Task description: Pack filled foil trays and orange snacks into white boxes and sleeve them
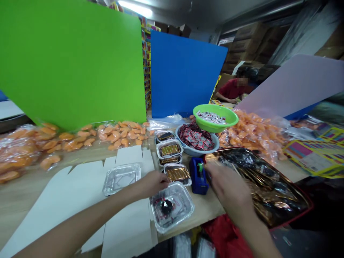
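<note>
My left hand (155,183) is closed, fingers curled together, over the rear rim of a foil tray (185,211). Whatever its fingertips hold, if anything, is hidden. Inside that tray lie a black faceted piece (167,206) and a red-and-white packet, partly covered. Just behind is another foil tray holding a gold-wrapped packet (177,174). My right hand (228,184) is beside the blue tape dispenser (199,181), near its green tape core; motion smears its fingers. An apparently bare foil tray (121,179) rests on white card (77,197) to the left.
A red-rimmed tray (291,222) of gold and black packets stands right. Behind are a blue-grey basin (192,151) of small packets and a green basin (209,126). Bagged orange pieces (126,132) line the back. Coloured panels (185,75) stand behind; a person (232,89) sits beyond.
</note>
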The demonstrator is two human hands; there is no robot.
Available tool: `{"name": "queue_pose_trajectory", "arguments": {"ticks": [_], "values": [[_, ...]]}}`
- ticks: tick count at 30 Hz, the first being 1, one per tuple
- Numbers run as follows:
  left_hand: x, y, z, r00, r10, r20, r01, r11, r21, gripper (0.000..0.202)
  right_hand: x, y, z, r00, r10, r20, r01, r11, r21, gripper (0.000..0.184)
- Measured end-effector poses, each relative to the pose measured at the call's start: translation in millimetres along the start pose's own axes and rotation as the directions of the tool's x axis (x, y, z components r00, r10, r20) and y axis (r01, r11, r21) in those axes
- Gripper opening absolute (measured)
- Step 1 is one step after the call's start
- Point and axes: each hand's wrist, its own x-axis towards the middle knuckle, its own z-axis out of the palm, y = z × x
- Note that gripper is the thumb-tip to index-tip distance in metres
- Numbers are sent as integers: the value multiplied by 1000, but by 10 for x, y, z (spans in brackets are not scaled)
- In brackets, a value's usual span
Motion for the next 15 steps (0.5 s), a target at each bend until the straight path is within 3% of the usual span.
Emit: {"name": "queue_pose_trajectory", "arguments": {"ticks": [3,5,8,12,15], "values": [[13,8,-10,999,-29,14,30,999,-30,24,2,-626,16,971,-216,100,199,968,152,44],[-2,-16,-12,999,-43,18,43,998,-53,24,-42,-827,99,935,-315,161,278,936,218,56],[-41,-51,-18,999,-25,33,29,992,-120,25,-154,-868,309,874,-440,208,395,891,223,74],[-61,-12,-72,998,-9,56,22,974,-226,26,-269,-770,553,864,-475,169,460,880,122,46],[-47,27,-207,999,28,20,-19,941,-338,34,-214,-662,522,856,-493,153,480,869,119,46]]}}
